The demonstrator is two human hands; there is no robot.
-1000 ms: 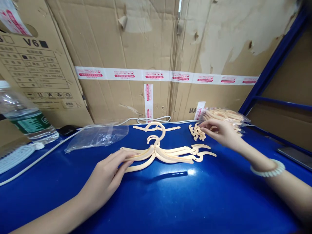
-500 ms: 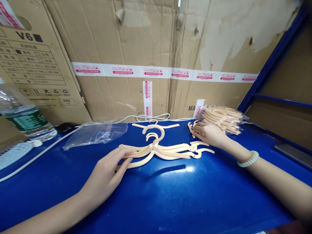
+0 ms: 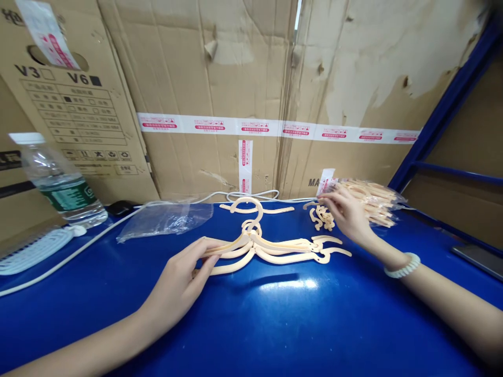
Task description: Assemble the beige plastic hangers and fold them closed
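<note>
The person's left hand (image 3: 183,269) is partly curled, its thumb and fingers closed on one arm of a cream hanger (image 3: 277,245), whose large hook rises at the middle of the table; the right hand (image 3: 348,209) is at the far right, thumb and fingertips drawn together on a small curved piece (image 3: 311,205) (its outline is somewhat blurred), the remaining fingers loosely bent.

Just below the right hand lies a heap of small cream hooks (image 3: 324,219); right behind that hand is a clear bag of cream parts (image 3: 381,201), packed close together; a pale coiled band (image 3: 404,266) circles the right wrist.

Under and beside the held hanger lie more hangers (image 3: 233,268), overlapping it so that the exact count cannot be told; two curved end pieces (image 3: 324,255) stick out at their right; behind them another hanger (image 3: 277,211) lies flat on the blue table (image 3: 251,324).

Farther out, a flattened clear bag (image 3: 165,220) lies to the left of the hangers; a white cable (image 3: 82,254) runs past it; a water bottle (image 3: 68,196) leans at the left, near a pale brush (image 3: 35,254); a dark flat device (image 3: 477,260) lies at the right edge; taped cardboard (image 3: 204,162) stands behind everything.
</note>
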